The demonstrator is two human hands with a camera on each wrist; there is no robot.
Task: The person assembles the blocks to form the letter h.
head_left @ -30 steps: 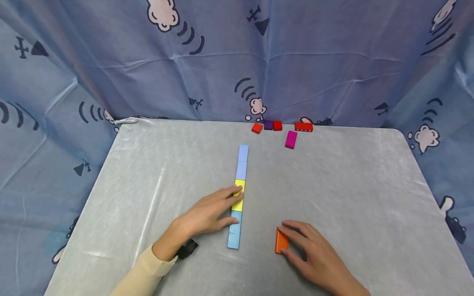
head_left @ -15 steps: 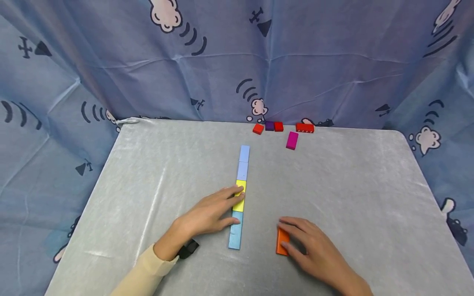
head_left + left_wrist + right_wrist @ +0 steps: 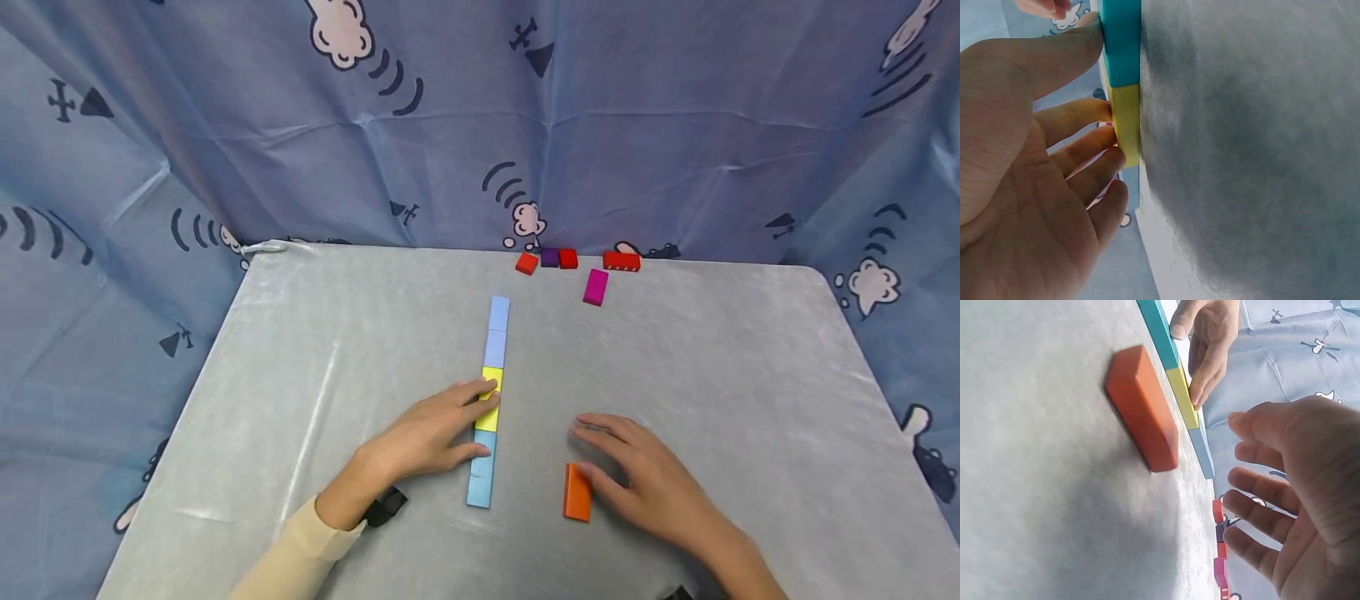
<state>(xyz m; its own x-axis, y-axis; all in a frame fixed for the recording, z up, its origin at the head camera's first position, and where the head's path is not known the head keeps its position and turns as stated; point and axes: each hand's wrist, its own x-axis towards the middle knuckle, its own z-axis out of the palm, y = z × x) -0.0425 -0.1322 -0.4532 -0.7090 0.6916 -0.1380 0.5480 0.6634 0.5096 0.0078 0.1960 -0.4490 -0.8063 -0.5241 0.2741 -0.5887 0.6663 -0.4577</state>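
A straight row of blocks runs away from me on the table: light blue (image 3: 480,485) nearest, then yellow (image 3: 487,421), then periwinkle (image 3: 496,346) at the far end. My left hand (image 3: 420,437) rests across the row, fingertips on the yellow part and thumb on the light blue part. To the right of the row lies an orange block (image 3: 577,498), roughly parallel to it. Above and beyond that block is my right hand (image 3: 656,483), fingers relaxed and holding nothing. In the right wrist view, a gap separates the orange block (image 3: 1144,412) from that hand (image 3: 1310,487).
Along the table's back edge are small red (image 3: 527,263), purple (image 3: 550,257) and dark red (image 3: 568,258) blocks, and a longer red one (image 3: 621,262). A magenta block (image 3: 596,287) lies just in front of them. Patterned blue curtain (image 3: 675,108) encloses the back and sides.
My right hand has let go of the orange block and moved up and away from it, fingers spreading. The left hand stays on the row. The head view has shifted slightly.
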